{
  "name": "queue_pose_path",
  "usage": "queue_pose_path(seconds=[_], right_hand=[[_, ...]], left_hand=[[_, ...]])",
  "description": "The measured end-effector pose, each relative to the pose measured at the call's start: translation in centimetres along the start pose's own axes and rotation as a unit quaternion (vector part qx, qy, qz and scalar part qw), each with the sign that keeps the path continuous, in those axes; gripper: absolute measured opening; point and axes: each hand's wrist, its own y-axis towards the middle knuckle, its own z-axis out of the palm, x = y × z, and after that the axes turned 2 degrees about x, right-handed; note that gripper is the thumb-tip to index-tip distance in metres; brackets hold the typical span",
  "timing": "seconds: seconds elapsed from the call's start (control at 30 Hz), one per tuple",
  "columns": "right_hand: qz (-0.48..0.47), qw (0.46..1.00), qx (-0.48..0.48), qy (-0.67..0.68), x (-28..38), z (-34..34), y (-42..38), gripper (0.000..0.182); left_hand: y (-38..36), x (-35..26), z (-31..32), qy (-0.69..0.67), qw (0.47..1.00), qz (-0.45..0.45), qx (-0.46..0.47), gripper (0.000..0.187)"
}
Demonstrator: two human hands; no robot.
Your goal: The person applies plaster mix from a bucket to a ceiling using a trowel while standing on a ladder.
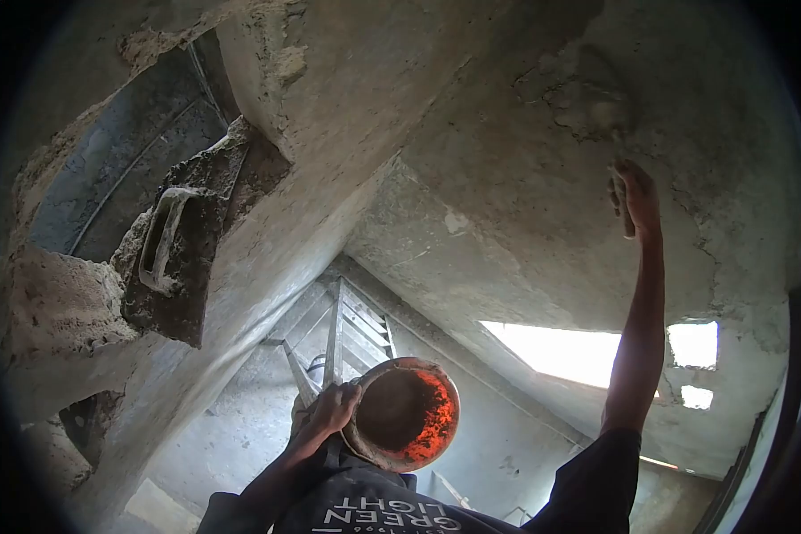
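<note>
My right hand (636, 198) is raised high at the right, its fingers wrapped round the handle of a trowel (608, 114). The trowel's blade lies against the rough grey wall (507, 169) and blends with the mortar there. Low in the middle, my left hand (336, 407) grips the rim of a round bowl (402, 414). Its inside is orange on one side and coated with dark grey material elsewhere.
A plastering float (173, 258) with a handle rests by a broken opening (120, 178) at the left. A ladder (335, 334) stands below, behind the bowl. Bright openings (552, 349) pierce the wall at the right.
</note>
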Motion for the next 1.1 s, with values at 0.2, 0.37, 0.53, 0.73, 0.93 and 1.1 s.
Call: queue_pose_path(seconds=[0.2,0.37,0.53,0.73,0.93,1.1], right_hand=[[-0.144,0.978,-0.054,-0.143,-3.4,5.0,-0.4,0.037],[-0.182,0.951,-0.067,-0.243,-9.0,14.4,-0.7,0.034],[-0.151,0.948,-0.087,-0.265,-10.0,20.0,-0.3,0.034],[-0.146,0.952,-0.127,-0.238,-9.6,21.3,1.1,0.033],[-0.139,0.955,-0.144,-0.220,-8.6,20.4,0.6,0.033],[-0.148,0.948,-0.200,-0.200,-6.3,18.0,-0.6,0.032]], left_hand=[[0.1,0.5,0.1,0.001,1.000,-0.004,0.005,0.037],[0.0,0.1,0.0,0.007,1.000,-0.004,-0.008,0.036],[0.0,-0.1,-0.3,-0.033,0.999,-0.004,0.017,0.035],[0.0,1.0,0.3,-0.014,0.999,-0.030,0.009,0.037],[0.3,-0.1,-0.1,-0.032,0.999,-0.026,0.015,0.036],[0.2,0.7,0.2,-0.026,1.000,0.012,-0.006,0.035]])
